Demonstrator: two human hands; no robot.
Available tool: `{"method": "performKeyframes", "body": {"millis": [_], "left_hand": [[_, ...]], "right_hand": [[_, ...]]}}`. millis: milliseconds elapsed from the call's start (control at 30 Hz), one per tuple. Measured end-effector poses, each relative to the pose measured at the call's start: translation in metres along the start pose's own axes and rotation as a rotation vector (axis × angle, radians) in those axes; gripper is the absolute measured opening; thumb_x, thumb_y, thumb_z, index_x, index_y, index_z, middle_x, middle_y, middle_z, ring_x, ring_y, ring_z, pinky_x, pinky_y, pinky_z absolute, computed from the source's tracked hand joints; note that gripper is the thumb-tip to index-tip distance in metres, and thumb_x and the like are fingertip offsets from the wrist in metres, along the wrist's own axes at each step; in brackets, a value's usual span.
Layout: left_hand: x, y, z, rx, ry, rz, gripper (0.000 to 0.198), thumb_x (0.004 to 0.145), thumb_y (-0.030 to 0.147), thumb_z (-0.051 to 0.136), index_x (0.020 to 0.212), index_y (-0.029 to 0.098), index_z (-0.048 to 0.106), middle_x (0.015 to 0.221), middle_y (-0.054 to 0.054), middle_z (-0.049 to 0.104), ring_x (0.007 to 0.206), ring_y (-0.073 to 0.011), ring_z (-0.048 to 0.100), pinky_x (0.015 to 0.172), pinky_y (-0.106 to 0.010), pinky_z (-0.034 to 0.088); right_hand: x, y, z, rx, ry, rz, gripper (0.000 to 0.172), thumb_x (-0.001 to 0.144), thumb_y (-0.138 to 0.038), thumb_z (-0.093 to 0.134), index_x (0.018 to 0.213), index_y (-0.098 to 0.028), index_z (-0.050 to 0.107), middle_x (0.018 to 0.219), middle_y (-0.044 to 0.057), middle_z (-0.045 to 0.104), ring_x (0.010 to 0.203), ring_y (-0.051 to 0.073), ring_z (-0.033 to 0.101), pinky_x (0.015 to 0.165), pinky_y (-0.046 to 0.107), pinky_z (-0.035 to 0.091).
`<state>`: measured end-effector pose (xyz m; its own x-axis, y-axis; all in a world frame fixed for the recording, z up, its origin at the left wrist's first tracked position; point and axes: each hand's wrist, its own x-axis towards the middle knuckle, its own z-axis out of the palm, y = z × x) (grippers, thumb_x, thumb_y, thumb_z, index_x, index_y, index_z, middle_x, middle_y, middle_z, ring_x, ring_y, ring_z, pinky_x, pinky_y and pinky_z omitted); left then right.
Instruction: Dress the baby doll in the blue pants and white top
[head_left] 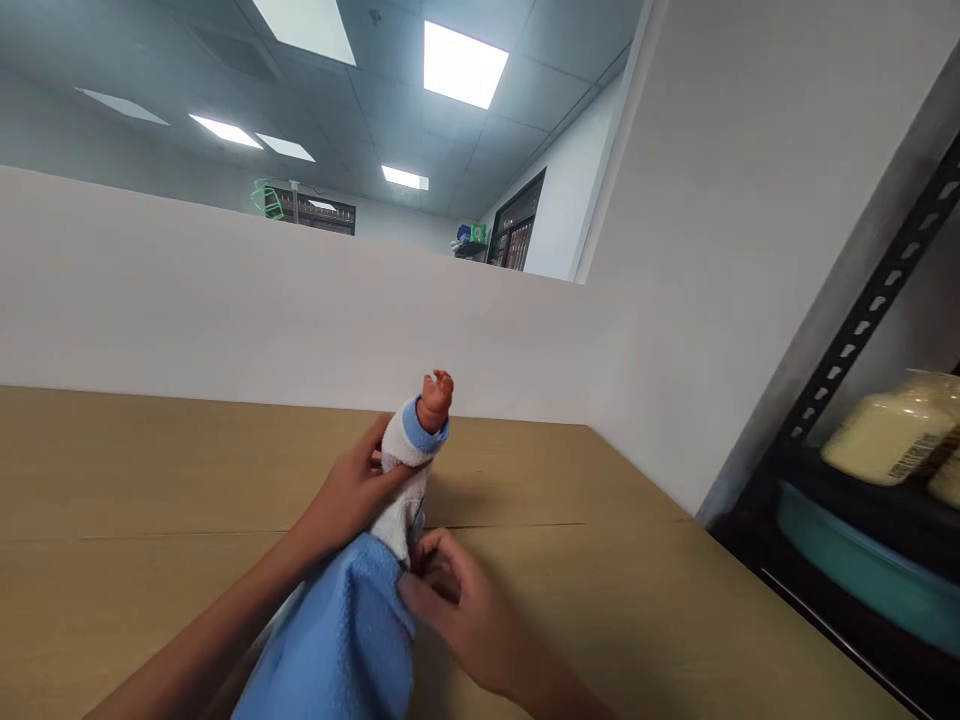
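A doll's hand (pixel 435 398) sticks up out of a white sleeve with a blue cuff (pixel 424 432). My left hand (pixel 361 487) is wrapped round the white sleeve just below the cuff, its thumb across the front. Lower down, my right hand (pixel 469 615) pinches the edge of the blue fleece garment (pixel 341 630) where it meets the white sleeve. The blue cloth spreads toward the bottom edge of the view, partly over my left forearm. The rest of the doll is hidden.
Beneath everything lies a brown tabletop (pixel 187 470), with a low white partition (pixel 300 320) behind it. On the right stands a black shelf rack (pixel 847 350) holding a teal tray (pixel 862 565) and a wrapped pale yellow package (pixel 892 435).
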<state>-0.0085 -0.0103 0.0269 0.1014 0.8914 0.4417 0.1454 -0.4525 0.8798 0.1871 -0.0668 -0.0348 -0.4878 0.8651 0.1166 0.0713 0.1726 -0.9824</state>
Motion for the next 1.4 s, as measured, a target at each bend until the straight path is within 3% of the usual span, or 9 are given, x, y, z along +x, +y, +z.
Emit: {"method": "performKeyframes", "body": {"millis": [133, 267, 500, 700, 900, 1000, 1100, 1200, 1400], "left_hand": [[0.001, 0.003, 0.0, -0.035, 0.059, -0.009, 0.049, 0.087, 0.051, 0.076, 0.123, 0.018, 0.067, 0.093, -0.006, 0.074, 0.078, -0.025, 0.066, 0.066, -0.031, 0.053], [-0.001, 0.0, 0.0, -0.089, -0.029, -0.006, 0.053, 0.088, 0.048, 0.077, 0.13, 0.018, 0.066, 0.102, -0.008, 0.075, 0.084, -0.0262, 0.067, 0.07, -0.032, 0.054], [-0.006, -0.013, 0.012, -0.121, -0.142, -0.031, 0.06, 0.091, 0.045, 0.076, 0.145, 0.023, 0.058, 0.123, -0.005, 0.074, 0.106, -0.0275, 0.067, 0.087, -0.031, 0.053], [-0.012, -0.006, 0.026, -0.126, -0.11, -0.003, 0.057, 0.09, 0.042, 0.074, 0.142, 0.021, 0.061, 0.126, -0.007, 0.074, 0.114, -0.0314, 0.067, 0.094, -0.035, 0.051], [-0.009, -0.011, 0.023, -0.185, 0.073, -0.145, 0.064, 0.08, 0.058, 0.081, 0.125, 0.015, 0.067, 0.121, -0.013, 0.076, 0.107, -0.0341, 0.069, 0.087, -0.037, 0.054], [-0.002, -0.018, 0.016, -0.294, 0.172, -0.242, 0.076, 0.068, 0.065, 0.091, 0.12, 0.014, 0.068, 0.108, -0.011, 0.078, 0.092, -0.0306, 0.07, 0.076, -0.034, 0.054], [0.005, -0.025, 0.007, -0.356, 0.226, -0.287, 0.078, 0.06, 0.069, 0.096, 0.11, 0.015, 0.072, 0.093, -0.007, 0.078, 0.077, -0.0241, 0.067, 0.065, -0.029, 0.052], [0.012, -0.03, -0.001, -0.415, 0.242, -0.311, 0.079, 0.057, 0.073, 0.097, 0.107, 0.018, 0.071, 0.084, -0.002, 0.075, 0.074, -0.0215, 0.068, 0.063, -0.026, 0.053], [0.021, -0.04, -0.008, -0.544, 0.217, -0.364, 0.08, 0.055, 0.07, 0.097, 0.111, 0.022, 0.066, 0.085, -0.003, 0.077, 0.085, -0.0286, 0.077, 0.068, -0.031, 0.062]], "right_hand": [[-0.01, 0.0, 0.004, -0.131, -0.089, -0.008, 0.028, 0.092, -0.048, 0.079, 0.095, -0.022, 0.068, 0.1, 0.0, 0.061, 0.096, 0.021, 0.058, 0.089, 0.034, 0.042], [-0.006, 0.011, -0.002, 0.055, -0.064, -0.187, 0.042, 0.09, -0.057, 0.078, 0.081, -0.021, 0.059, 0.104, 0.002, 0.05, 0.099, 0.021, 0.05, 0.09, 0.033, 0.039], [0.004, 0.025, -0.008, 0.128, 0.197, -0.207, 0.037, 0.103, -0.061, 0.061, 0.104, -0.024, 0.058, 0.094, -0.001, 0.054, 0.089, 0.017, 0.05, 0.085, 0.03, 0.041], [0.016, 0.034, -0.015, -0.018, 0.105, -0.099, 0.038, 0.101, -0.06, 0.063, 0.117, -0.026, 0.058, 0.074, -0.007, 0.048, 0.061, 0.014, 0.038, 0.061, 0.028, 0.031], [0.018, 0.035, -0.016, -0.209, 0.248, -0.2, 0.021, 0.097, -0.041, 0.069, 0.108, -0.025, 0.063, 0.099, 0.001, 0.063, 0.092, 0.021, 0.059, 0.087, 0.035, 0.045], [0.014, 0.042, -0.01, -0.086, 0.328, -0.281, 0.038, 0.095, -0.036, 0.072, 0.125, -0.029, 0.051, 0.12, 0.003, 0.059, 0.113, 0.022, 0.057, 0.105, 0.039, 0.043], [0.006, 0.055, 0.0, 0.119, 0.241, -0.225, 0.041, 0.098, -0.041, 0.069, 0.128, -0.029, 0.044, 0.124, 0.005, 0.059, 0.116, 0.023, 0.059, 0.105, 0.04, 0.046], [-0.003, 0.063, 0.011, 0.171, 0.089, -0.142, 0.028, 0.103, -0.045, 0.063, 0.124, -0.027, 0.055, 0.13, 0.008, 0.064, 0.117, 0.025, 0.062, 0.104, 0.041, 0.049], [0.0, 0.05, 0.02, 0.061, 0.086, -0.222, 0.04, 0.092, -0.035, 0.077, 0.129, -0.026, 0.064, 0.135, 0.007, 0.064, 0.13, 0.026, 0.057, 0.117, 0.041, 0.04]]}}
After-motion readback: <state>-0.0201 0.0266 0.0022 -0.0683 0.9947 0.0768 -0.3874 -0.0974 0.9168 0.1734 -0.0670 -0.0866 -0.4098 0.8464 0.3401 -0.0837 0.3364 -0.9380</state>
